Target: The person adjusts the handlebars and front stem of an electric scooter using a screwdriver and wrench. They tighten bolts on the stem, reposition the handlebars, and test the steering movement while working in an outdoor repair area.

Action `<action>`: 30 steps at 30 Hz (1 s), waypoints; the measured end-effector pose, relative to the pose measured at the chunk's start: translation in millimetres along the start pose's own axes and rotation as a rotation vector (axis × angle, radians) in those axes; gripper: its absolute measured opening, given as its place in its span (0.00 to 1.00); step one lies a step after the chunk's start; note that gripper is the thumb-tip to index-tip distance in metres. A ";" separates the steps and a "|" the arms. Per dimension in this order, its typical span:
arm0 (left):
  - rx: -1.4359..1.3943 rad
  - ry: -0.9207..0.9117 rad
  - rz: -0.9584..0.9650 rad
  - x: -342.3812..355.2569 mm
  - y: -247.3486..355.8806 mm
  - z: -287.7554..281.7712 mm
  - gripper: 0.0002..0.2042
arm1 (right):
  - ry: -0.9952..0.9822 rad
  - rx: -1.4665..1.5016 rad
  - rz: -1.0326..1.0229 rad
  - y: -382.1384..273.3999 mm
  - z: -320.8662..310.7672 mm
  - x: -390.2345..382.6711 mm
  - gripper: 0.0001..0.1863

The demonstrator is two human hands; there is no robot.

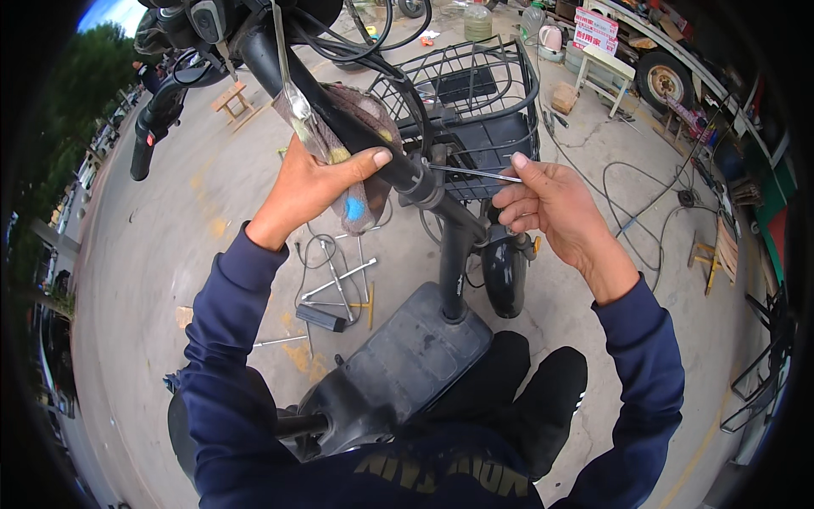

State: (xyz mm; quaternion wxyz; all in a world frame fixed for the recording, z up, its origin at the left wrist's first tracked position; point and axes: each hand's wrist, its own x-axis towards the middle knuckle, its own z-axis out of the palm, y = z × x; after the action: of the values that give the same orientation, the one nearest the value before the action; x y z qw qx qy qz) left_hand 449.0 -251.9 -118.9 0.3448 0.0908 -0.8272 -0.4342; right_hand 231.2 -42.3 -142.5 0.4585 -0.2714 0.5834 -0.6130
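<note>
A black scooter steering column (pixel 373 140) slants down from the handlebar area at upper left. My left hand (pixel 309 187) is closed around it, thumb lying along the tube. A brown patterned cloth (pixel 369 199) with a blue spot is tucked against the column beside that hand. Pinched in my right hand (pixel 551 199) is a thin metal rod (pixel 475 173), its kind unclear. The rod's far end reaches the clamp (pixel 421 185) on the column; whether it sits in a bolt there is too small to tell. My left fingers are mostly hidden behind the column and cloth.
A black wire basket (pixel 530 93) stands just beyond my right hand. The scooter footboard (pixel 415 348) lies below. Metal wrenches (pixel 339 280) rest on the floor at left; a long cable (pixel 632 165) runs over the floor at right, near a white bench (pixel 606 64).
</note>
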 end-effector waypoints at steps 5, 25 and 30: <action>-0.019 -0.004 -0.011 0.4 -0.9 1.1 0.15 | -0.229 -0.211 -0.062 -17.1 -13.2 9.9 0.18; 0.027 -0.028 -0.034 1.6 -2.6 -0.7 0.18 | -0.275 -0.034 -0.022 -12.6 9.0 -14.7 0.27; 0.041 -0.012 -0.003 0.6 -4.8 -3.0 0.18 | -0.378 -0.504 -0.029 -23.3 -6.6 2.9 0.24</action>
State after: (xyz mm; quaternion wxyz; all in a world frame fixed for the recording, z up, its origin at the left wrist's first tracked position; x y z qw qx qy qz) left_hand 449.7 -257.1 -121.2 0.3372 0.0967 -0.8379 -0.4181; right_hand 218.5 -44.1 -121.8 0.4685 -0.4939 0.6174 -0.3943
